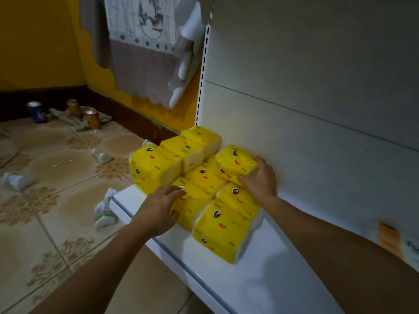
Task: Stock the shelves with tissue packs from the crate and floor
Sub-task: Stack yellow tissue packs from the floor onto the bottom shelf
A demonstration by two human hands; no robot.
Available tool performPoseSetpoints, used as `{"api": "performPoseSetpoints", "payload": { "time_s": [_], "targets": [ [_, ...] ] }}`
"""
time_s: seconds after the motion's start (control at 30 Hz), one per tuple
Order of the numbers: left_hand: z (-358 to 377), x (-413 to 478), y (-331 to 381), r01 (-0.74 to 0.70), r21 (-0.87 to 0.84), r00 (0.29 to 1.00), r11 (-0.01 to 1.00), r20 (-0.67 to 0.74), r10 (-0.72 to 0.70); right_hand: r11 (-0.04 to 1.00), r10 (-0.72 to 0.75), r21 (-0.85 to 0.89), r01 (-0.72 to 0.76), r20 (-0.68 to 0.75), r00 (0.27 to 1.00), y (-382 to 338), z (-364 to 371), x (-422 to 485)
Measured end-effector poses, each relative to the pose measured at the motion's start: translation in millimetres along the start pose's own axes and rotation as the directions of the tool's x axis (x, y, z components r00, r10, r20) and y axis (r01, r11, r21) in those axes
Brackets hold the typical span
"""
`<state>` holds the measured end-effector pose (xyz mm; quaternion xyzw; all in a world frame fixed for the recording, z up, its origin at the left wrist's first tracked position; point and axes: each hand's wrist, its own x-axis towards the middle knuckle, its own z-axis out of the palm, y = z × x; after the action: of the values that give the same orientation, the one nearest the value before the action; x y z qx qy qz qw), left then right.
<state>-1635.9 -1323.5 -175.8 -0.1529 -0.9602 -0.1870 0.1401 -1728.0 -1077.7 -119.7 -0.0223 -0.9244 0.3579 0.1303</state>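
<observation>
On the shelf (pixel 260 279), left hand (pixel 156 209) touches one yellow tissue pack (pixel 195 200); right hand (pixel 260 180) grips a rear pack (pixel 238 160).

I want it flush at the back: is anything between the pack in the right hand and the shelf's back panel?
Nothing visible. The right hand grips the yellow pack right beside the back panel; only the hand's fingertips show at that side.

Tissue packs (pixel 204 177) sitting clustered on shelf (pixel 260 279), at its left end, against back panel (pixel 317 143). Left hand (pixel 156 211) resting on front pack (pixel 192 200); right hand (pixel 260 177) gripping rear pack (pixel 235 159) beside panel. Cans (pixel 93 117) standing on floor (pixel 56 211) far left, behind scattered small packs (pixel 102 156).
</observation>
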Motion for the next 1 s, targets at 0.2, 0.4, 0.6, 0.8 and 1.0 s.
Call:
{"api": "performPoseSetpoints", "payload": {
  "time_s": [0.2,0.4,0.6,0.8,1.0],
  "targets": [
    [15.4,-5.4,-14.1,-0.03,0.059,0.999,0.998,0.019,0.029,0.979,0.158,0.129,-0.16,0.028,0.987,13.1,13.1,7.4],
    [12.0,-6.4,-5.4,0.004,0.067,0.999,0.998,-0.055,-0.001,0.958,0.224,0.18,-0.223,0.013,0.974,4.0,27.4,13.9],
    [13.2,-12.5,-4.9,0.039,0.041,0.986,0.998,-0.165,-0.032,0.961,0.218,0.173,-0.215,0.005,0.976,-14.4,31.5,17.0],
    [12.3,-14.4,-8.5,0.036,0.118,0.994,0.992,-0.111,-0.023,0.914,0.239,0.333,-0.232,0.019,0.971,-18.6,40.6,15.3],
    [10.8,-14.6,-7.9,0.033,0.12,0.996,0.992,-0.08,-0.024,0.941,0.228,0.261,-0.217,-0.013,0.973,-17.9,42.9,17.8]
  ]
}}
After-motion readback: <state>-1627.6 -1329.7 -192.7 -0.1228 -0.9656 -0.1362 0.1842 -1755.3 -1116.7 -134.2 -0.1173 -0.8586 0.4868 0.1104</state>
